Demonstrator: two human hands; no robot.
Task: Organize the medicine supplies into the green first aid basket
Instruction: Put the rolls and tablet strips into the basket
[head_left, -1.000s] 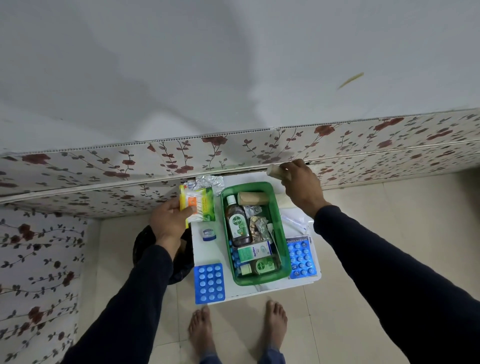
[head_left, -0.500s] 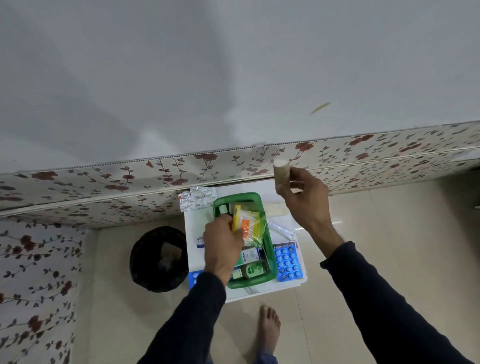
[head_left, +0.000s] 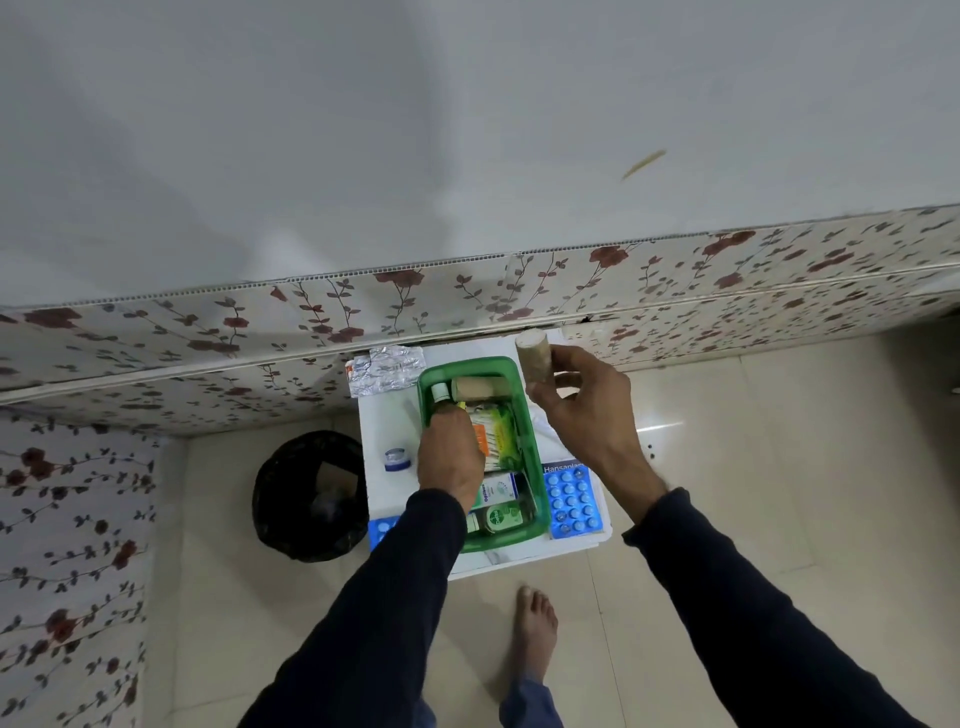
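Note:
The green first aid basket (head_left: 540, 499) stands on a small white table (head_left: 387, 488). Inside it lie a brown bottle with a white cap (head_left: 441, 391), a beige bandage roll (head_left: 480, 387), a white and green box (head_left: 497, 488) and a small green bottle (head_left: 501, 518). My left hand (head_left: 449, 457) is inside the basket, shut on a yellow-green packet of cotton buds (head_left: 493, 434) that lies over the contents. My right hand (head_left: 582, 410) is raised above the basket's right rim and holds a second beige bandage roll (head_left: 532, 358) upright.
Silver blister strips (head_left: 387, 369) lie at the table's back left, a small blue-and-white jar (head_left: 397, 459) on its left. Blue pill blisters sit right of the basket (head_left: 571, 501) and at the front left (head_left: 382, 530). A black bin (head_left: 311, 493) stands left; my bare foot (head_left: 535, 631) below.
My left hand carried the cotton bud packet from the table's left into the basket and lowered it. My right hand lifted the bandage roll off the back of the table.

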